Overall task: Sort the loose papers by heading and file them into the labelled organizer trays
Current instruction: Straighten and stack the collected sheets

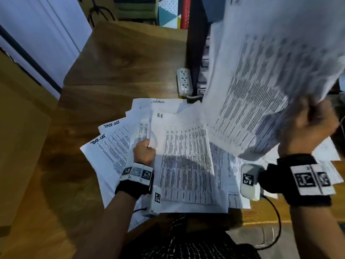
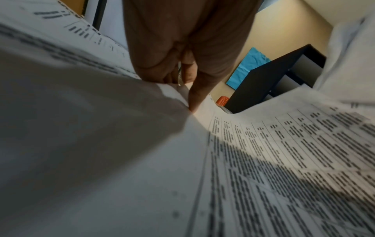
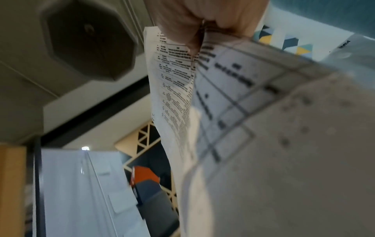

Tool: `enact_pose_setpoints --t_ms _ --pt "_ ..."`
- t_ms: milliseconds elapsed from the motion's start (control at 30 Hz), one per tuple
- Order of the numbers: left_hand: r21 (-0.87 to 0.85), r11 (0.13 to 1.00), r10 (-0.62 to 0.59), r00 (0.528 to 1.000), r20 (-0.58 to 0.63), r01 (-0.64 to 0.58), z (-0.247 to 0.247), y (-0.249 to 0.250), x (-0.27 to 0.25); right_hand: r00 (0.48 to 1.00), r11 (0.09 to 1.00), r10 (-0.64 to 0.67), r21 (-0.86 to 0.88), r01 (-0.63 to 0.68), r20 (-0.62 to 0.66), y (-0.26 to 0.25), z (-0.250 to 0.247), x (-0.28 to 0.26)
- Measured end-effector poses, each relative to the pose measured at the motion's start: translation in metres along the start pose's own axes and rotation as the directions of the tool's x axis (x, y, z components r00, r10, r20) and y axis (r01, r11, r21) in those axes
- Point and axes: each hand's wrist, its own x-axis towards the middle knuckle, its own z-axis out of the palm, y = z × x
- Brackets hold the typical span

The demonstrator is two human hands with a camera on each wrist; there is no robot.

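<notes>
A fan of loose printed papers (image 1: pixel 119 146) lies on the wooden desk, some headed "Task List" in handwriting. On top lies a sheet headed "H.R" (image 1: pixel 186 161). My left hand (image 1: pixel 144 151) pinches the left edge of that H.R sheet (image 2: pixel 284 160), thumb and fingers curled on it. My right hand (image 1: pixel 309 128) is raised at the right and grips a blurred bundle of printed sheets (image 1: pixel 261 81) by one edge, and they stand up in front of the dark organizer (image 1: pixel 197 53). In the right wrist view the held sheets (image 3: pixel 182 96) hang from my fist (image 3: pixel 202 24).
A white power strip (image 1: pixel 184 81) lies on the desk (image 1: pixel 121 58) beside the organizer's dark side wall. More papers (image 1: pixel 326 165) spread under my right wrist. A white cabinet (image 1: pixel 37 34) stands at the left. A cable (image 1: pixel 276 221) runs from my right wrist.
</notes>
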Motion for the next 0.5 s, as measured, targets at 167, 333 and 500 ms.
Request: enact_pose_setpoints --t_ms 167,333,500 --pt "0.045 0.999 -0.026 0.999 -0.045 0.028 0.005 0.009 0.001 0.982 0.980 0.079 0.196 -0.045 -0.172 -0.004 -0.004 0.018" --pt "-0.176 0.962 0.221 0.974 0.051 -0.209 -0.006 0.050 -0.009 0.990 0.973 0.133 0.196 -0.123 -0.041 0.007 -0.007 -0.003" --pt "-0.767 0.625 0.424 0.889 0.172 -0.149 -0.020 0.114 -0.038 0.947 0.919 0.253 0.256 -0.299 0.200 0.015 -0.010 -0.017"
